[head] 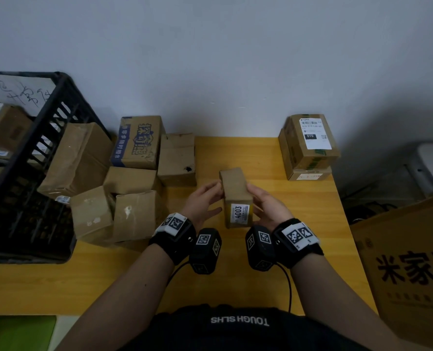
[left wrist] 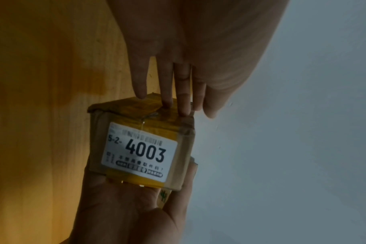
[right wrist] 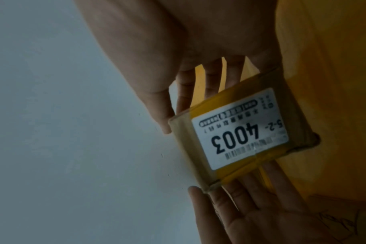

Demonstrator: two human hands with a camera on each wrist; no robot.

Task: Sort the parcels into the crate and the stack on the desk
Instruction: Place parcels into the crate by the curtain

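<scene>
A small brown parcel [head: 235, 196] with a white label reading 4003 is held above the yellow desk [head: 261, 158], between both hands. My left hand [head: 204, 201] touches its left side with straight fingers [left wrist: 178, 92]. My right hand [head: 266, 206] cups its right side. In the right wrist view the parcel [right wrist: 240, 130] sits with the right fingers [right wrist: 211, 79] behind it and the thumb at its edge. In the left wrist view the label faces the camera on the parcel [left wrist: 144, 143]. The black crate [head: 40, 117] stands at the left. A stack of two parcels [head: 309, 143] stands at the back right.
A pile of several brown parcels [head: 131, 178] lies between the crate and the hands. The crate holds some boxes and a sheet with writing. A large printed carton [head: 412, 262] leans beside the desk's right edge. The wall rises right behind the desk.
</scene>
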